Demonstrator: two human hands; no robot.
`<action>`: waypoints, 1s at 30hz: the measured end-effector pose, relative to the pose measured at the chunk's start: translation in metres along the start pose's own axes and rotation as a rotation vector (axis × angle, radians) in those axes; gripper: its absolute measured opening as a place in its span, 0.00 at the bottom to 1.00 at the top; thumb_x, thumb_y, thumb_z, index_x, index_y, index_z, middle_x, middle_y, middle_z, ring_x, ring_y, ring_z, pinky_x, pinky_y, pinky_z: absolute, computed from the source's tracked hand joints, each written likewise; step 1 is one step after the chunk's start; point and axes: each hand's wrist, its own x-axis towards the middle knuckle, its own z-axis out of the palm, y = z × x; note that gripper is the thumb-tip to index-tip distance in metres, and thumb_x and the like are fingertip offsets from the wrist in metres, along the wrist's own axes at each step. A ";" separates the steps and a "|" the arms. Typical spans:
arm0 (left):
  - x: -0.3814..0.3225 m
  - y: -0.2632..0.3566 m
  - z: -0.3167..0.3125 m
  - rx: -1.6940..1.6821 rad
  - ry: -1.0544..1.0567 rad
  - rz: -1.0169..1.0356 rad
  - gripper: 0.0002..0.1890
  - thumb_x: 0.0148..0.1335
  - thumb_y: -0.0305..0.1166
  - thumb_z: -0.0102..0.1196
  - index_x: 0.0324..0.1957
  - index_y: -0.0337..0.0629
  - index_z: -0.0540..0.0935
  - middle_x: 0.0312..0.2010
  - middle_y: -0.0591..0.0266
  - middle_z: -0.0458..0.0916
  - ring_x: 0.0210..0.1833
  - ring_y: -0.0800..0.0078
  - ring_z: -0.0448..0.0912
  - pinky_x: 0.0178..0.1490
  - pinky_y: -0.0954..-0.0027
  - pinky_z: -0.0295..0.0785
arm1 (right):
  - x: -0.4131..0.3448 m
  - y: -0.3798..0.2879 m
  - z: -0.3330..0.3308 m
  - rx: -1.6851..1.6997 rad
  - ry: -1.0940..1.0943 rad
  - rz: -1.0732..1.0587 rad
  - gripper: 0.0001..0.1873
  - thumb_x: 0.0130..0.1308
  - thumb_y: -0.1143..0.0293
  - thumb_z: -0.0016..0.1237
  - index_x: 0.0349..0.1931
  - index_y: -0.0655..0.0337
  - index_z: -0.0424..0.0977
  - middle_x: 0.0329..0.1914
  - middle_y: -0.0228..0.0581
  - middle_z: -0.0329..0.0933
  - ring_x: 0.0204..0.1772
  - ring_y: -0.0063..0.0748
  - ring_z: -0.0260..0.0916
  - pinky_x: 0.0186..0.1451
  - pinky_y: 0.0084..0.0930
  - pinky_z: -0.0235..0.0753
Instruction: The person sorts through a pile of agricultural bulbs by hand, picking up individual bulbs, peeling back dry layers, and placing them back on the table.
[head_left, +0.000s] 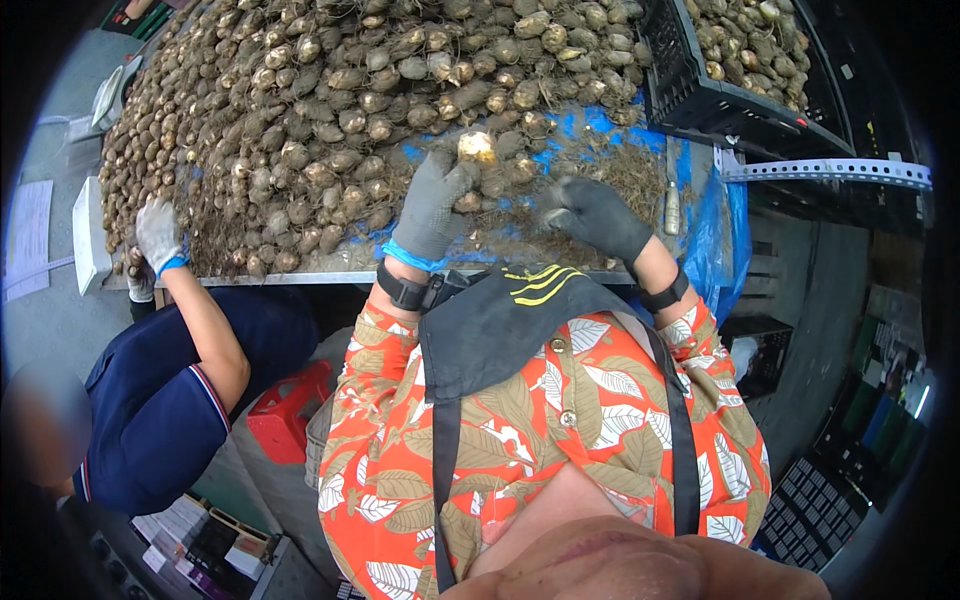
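Observation:
My left hand (431, 206), in a grey dotted work glove with a blue band at the wrist, is over the near side of a heap of brown, hairy taro-like corms (360, 120). A corm with a pale, bright end (477, 146) touches or lies just beyond its fingertips; whether the fingers grip it cannot be told. To the right, my right hand (596, 217), in a dark grey glove, hovers above loose root fibres (615, 180) with its fingers curled. Motion blurs those fingertips, and I cannot see whether they hold anything.
A tool with a worn handle (672, 210) lies at the table's right. Beyond it stands a black plastic crate (739, 112) of corms, near a perforated metal strip (825, 171). At left, a co-worker's gloved hand (159, 232) touches the heap. A red stool (289, 412) stands below.

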 end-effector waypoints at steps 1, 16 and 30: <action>-0.001 0.004 0.002 0.049 -0.046 0.018 0.27 0.60 0.29 0.51 0.62 0.32 0.67 0.46 0.59 0.77 0.38 0.78 0.78 0.38 0.77 0.75 | -0.003 0.006 0.000 -0.139 -0.337 0.318 0.08 0.57 0.73 0.53 0.37 0.59 0.81 0.42 0.43 0.78 0.44 0.43 0.75 0.47 0.38 0.74; -0.003 0.009 0.002 0.039 -0.194 0.041 0.34 0.60 0.37 0.55 0.65 0.29 0.62 0.54 0.54 0.74 0.52 0.69 0.76 0.52 0.71 0.72 | 0.030 0.012 0.013 0.351 0.156 0.319 0.11 0.59 0.64 0.53 0.31 0.64 0.78 0.31 0.39 0.78 0.35 0.23 0.74 0.38 0.24 0.73; -0.004 0.007 0.004 0.047 0.005 0.040 0.23 0.64 0.28 0.45 0.62 0.31 0.67 0.51 0.59 0.75 0.49 0.74 0.75 0.49 0.75 0.72 | 0.020 -0.017 -0.008 0.516 -0.186 -0.140 0.10 0.57 0.62 0.51 0.35 0.54 0.81 0.40 0.35 0.79 0.44 0.39 0.76 0.48 0.28 0.74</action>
